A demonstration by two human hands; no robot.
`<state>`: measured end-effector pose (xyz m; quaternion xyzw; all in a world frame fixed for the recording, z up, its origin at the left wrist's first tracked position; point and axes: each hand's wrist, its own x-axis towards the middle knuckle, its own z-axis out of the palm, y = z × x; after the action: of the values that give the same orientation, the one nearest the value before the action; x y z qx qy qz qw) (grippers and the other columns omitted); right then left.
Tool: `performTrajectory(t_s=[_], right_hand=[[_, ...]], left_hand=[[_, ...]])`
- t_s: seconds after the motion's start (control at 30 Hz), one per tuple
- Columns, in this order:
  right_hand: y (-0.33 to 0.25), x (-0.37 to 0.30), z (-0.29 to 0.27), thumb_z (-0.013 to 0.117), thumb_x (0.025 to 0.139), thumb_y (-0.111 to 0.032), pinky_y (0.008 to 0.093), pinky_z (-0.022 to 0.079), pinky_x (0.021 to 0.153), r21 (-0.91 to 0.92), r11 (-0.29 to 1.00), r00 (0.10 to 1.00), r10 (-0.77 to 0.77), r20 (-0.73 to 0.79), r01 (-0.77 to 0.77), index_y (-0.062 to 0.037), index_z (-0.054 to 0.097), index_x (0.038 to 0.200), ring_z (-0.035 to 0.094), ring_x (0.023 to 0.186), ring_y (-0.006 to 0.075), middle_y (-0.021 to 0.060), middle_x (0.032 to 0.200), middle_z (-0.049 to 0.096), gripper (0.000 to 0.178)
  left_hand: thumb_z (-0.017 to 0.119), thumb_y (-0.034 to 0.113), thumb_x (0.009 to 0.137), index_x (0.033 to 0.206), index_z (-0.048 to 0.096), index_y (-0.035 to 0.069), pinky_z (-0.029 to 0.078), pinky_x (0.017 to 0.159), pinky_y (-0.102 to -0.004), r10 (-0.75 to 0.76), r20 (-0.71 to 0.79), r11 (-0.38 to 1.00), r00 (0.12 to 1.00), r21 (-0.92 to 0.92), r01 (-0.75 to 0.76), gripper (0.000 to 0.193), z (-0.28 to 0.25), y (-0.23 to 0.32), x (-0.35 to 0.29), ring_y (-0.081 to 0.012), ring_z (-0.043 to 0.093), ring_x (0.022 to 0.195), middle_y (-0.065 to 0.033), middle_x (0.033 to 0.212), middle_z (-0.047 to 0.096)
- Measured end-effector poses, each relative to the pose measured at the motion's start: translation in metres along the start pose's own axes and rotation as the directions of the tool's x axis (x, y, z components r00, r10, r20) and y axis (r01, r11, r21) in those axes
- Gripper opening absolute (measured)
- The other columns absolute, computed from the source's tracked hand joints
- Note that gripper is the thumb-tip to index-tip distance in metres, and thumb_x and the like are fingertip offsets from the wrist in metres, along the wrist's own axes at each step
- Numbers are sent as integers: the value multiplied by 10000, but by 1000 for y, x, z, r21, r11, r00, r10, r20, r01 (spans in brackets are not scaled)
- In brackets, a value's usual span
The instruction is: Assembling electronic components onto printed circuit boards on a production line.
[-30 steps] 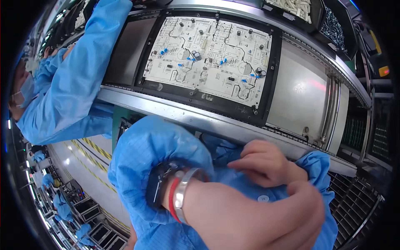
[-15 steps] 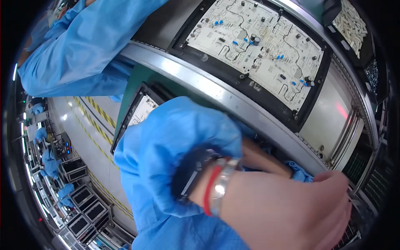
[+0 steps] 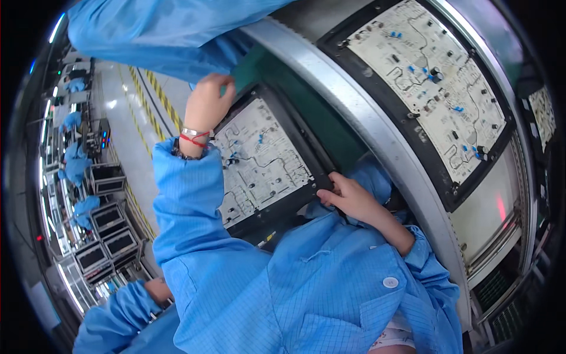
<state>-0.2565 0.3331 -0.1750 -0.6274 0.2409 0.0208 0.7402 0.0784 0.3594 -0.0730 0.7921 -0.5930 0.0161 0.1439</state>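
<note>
A white circuit board (image 3: pixel 268 162) with small blue and black components lies in a black carrier frame (image 3: pixel 295 193) in front of me. My right hand (image 3: pixel 354 199) grips the frame's near right corner, thumb and fingers around its edge. My left hand (image 3: pixel 207 107), with a silver and red bracelet at the wrist, hovers by the frame's far left edge. Its fingers are curled into a pinch; whether anything small is between them is hidden. To the right, a second white circuit board (image 3: pixel 407 76) sits in its own black frame (image 3: pixel 421 133) on the conveyor.
A curved metal rail (image 3: pixel 354 97) separates my frame from the conveyor. Another person's blue sleeve (image 3: pixel 147 35) reaches across the top; a further person's hand (image 3: pixel 158 290) shows at lower left. A bin of pale parts (image 3: pixel 541 115) stands at far right. Yellow-striped floor (image 3: pixel 156 97) lies to the left.
My left hand has swung from the lower right across to the frame's far left side. The framed board before me and my right hand on its corner have come into view.
</note>
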Motion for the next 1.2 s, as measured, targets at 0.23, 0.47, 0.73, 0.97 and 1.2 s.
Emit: performTrajectory(t_s=[0.23, 0.47, 0.73, 0.97, 1.2], right_hand=[[-9, 1, 2, 576, 902, -180, 226, 438, 493, 87, 996, 992, 17, -128, -6, 31, 517, 909, 582, 564, 104, 88, 681, 617, 219], [-27, -17, -1, 581, 894, -143, 199, 412, 469, 190, 982, 986, 17, -165, 15, 13, 517, 856, 560, 529, 77, 60, 666, 604, 173], [-72, -86, -17, 574, 868, -87, 186, 420, 496, 233, 951, 910, -96, -403, 204, 4, 531, 913, 535, 551, 57, 37, 682, 588, 110], [-100, -173, -29, 611, 870, -126, 173, 391, 639, -43, 844, 528, -373, -763, 535, -4, 529, 1001, 501, 740, 38, -4, 840, 570, 197], [-150, -275, 55, 554, 916, -193, 181, 364, 611, -509, 793, -195, -470, -861, 336, 17, 546, 1122, 445, 677, 36, -5, 841, 543, 294]], left_hand=[[579, 267, 866, 991, 641, 3, 461, 721, -399, -334, 248, 937, 909, -19, 349, 298, 25, -56, -64, -387, 592, 820, -204, 921, 611], [614, 227, 842, 941, 661, -2, 469, 655, -358, -211, 37, 974, 977, 86, 208, 253, 26, -23, -70, -325, 612, 744, -160, 883, 626], [589, 208, 854, 885, 624, -4, 443, 666, -388, -216, -171, 973, 961, -124, 197, 217, -30, 44, -55, -339, 571, 746, -180, 808, 612], [535, 174, 918, 915, 549, -1, 304, 544, -203, -114, -334, 863, 936, -500, -73, 176, -111, 131, -53, -44, 367, 652, 19, 686, 460], [488, 216, 957, 946, 554, -7, 318, 682, -169, 126, -444, 452, 887, -770, -449, 232, -194, 167, -98, -40, 387, 723, 54, 793, 500]])
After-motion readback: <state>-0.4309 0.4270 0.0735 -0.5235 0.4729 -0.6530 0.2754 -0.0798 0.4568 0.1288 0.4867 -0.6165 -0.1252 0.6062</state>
